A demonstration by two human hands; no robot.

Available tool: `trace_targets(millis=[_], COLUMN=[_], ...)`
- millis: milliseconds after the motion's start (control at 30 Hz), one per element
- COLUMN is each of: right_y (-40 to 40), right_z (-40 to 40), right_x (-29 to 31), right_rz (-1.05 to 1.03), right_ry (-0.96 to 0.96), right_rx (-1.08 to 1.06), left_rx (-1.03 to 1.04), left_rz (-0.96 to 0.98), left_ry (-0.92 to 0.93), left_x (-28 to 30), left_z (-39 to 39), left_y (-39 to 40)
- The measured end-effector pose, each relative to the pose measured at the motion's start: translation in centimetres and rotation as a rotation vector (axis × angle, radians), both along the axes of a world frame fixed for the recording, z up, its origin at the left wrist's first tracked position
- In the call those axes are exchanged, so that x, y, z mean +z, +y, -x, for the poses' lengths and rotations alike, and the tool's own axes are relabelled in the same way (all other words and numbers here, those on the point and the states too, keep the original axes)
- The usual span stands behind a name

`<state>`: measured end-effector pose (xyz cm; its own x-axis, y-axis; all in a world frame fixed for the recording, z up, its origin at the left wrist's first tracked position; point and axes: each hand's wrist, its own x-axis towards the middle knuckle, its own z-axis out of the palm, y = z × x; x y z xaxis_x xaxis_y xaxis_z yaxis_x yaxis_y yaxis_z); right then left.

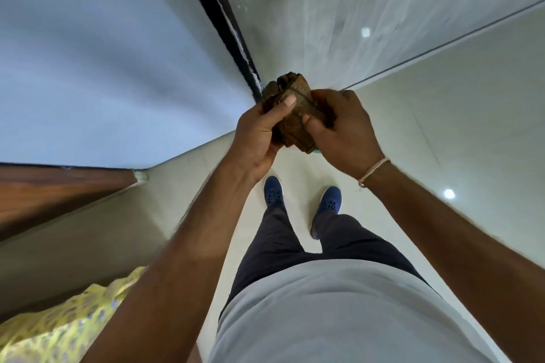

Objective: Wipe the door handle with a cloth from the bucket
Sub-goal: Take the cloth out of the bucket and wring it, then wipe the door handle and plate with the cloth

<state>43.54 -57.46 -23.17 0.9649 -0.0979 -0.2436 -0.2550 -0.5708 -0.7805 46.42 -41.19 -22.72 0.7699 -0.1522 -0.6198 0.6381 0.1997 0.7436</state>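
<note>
Crumpled brown cloth (295,115), bunched into a thick wad with a paler speckled patch on top, held at chest height in front of the body, above the pale glossy tiled floor (442,127) and the blue sneakers (302,196). Left hand (259,138) wraps its left side, fingers curled under, thumb pressed flat across the top. Right hand (343,132) grips the right side, fingers closed over the far edge, thumb tucked against the fabric; thin pale string bracelet (373,171) on that wrist.
</note>
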Motion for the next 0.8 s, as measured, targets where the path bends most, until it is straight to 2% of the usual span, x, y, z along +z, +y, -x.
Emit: trace_targets(millis=[167,300,500,567,733,800], right_y=[1.4,2.9,7.0,9.1,14.9,17.4], right_z=[1.8,2.0,2.4,2.7,3.9,4.4], right_x=[1.1,1.4,2.8,3.3,4.8,5.4], right_rz=[0.032,0.058,-0.089,-0.192,-0.602,-0.677], right_ry=[-0.058,-0.045,0.0,0.041,0.226,0.239], right_rx=[0.294,0.375,0.545,0.532,0.35,0.292], left_rx=[0.16,0.331,0.474,0.496,0.59,0.628], left_rz=[-0.003,-0.001,-0.092,-0.091,-0.137,-0.15], left_ry=[-0.005,0.044,-0.003,-0.022,-0.043,-0.049], left_x=[1.7,2.1,1.0,1.1,1.8,2.1], left_z=[2.5,4.7,8.7,9.9,12.6,13.9], left_y=[0.4,2.0,6.9,9.0,15.1,17.8])
